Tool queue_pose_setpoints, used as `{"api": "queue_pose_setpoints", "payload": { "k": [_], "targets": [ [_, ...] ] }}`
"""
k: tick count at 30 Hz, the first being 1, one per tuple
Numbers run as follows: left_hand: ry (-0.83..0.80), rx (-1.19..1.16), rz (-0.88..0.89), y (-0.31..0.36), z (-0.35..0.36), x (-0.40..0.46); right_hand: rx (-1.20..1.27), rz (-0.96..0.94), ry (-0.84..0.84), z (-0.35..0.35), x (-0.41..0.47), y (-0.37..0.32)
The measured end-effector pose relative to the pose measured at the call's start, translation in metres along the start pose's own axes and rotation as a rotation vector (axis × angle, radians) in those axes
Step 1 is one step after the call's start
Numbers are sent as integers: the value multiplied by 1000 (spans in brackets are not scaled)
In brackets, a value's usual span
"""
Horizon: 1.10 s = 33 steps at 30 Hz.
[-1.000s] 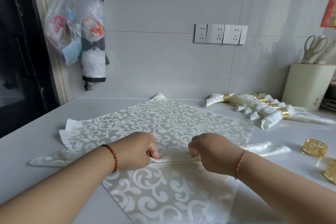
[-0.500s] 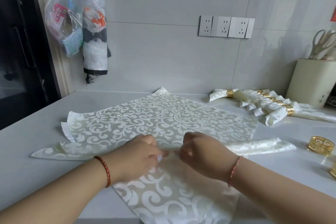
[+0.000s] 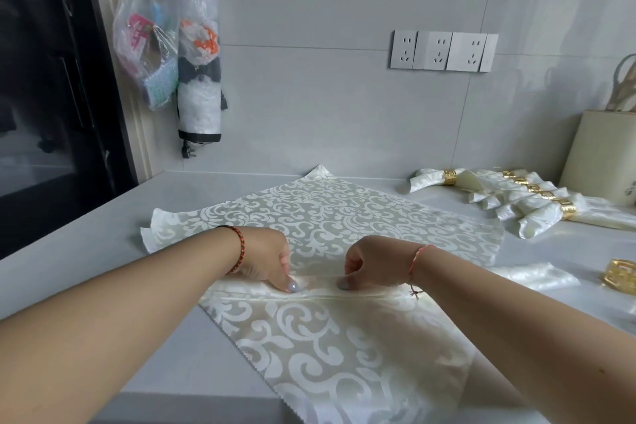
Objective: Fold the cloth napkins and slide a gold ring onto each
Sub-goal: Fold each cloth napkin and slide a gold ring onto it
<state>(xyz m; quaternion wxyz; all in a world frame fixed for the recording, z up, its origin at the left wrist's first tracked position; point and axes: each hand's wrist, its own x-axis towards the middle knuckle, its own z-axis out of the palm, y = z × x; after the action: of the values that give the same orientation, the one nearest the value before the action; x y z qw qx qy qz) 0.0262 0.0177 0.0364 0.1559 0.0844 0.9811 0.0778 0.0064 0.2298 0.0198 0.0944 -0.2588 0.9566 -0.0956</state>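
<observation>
Both hands have drawn apart along the pleat: left hand (image 3: 266, 260) and right hand (image 3: 371, 263) each pinch a raised fold of the glossy, scroll-patterned napkin (image 3: 330, 217) spread on the smooth grey desk (image 3: 86, 251), a fretwork gold ring (image 3: 619, 273) lying right.

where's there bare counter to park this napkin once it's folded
Bare counter lies left of the spread napkin, toward the dark doorway, and in a strip between its far corner and the wall. The right side is crowded: ringed napkins, a folded napkin and a loose gold ring.
</observation>
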Motion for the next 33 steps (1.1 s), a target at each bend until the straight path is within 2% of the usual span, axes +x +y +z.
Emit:
{"api": "queue_pose_setpoints", "payload": {
  "k": [6,12,17,19,23,33],
  "targets": [
    [-30,-152,-13,5,3,-14,-23,-59,-35,-5,-13,6],
    [-118,-239,59,5,11,-29,-13,-97,-127,-10,-34,18],
    [-218,-305,182,-5,12,-36,58,-212,-23,-4,-46,11],
    [-260,-358,252,-7,11,-39,67,-300,-46,-5,-49,4],
    [-224,-304,310,-7,13,-41,19,-353,-158,-5,-51,-6],
    [-152,-52,170,20,5,-51,-4,-340,-145,-3,-53,-7]
  ]
}}
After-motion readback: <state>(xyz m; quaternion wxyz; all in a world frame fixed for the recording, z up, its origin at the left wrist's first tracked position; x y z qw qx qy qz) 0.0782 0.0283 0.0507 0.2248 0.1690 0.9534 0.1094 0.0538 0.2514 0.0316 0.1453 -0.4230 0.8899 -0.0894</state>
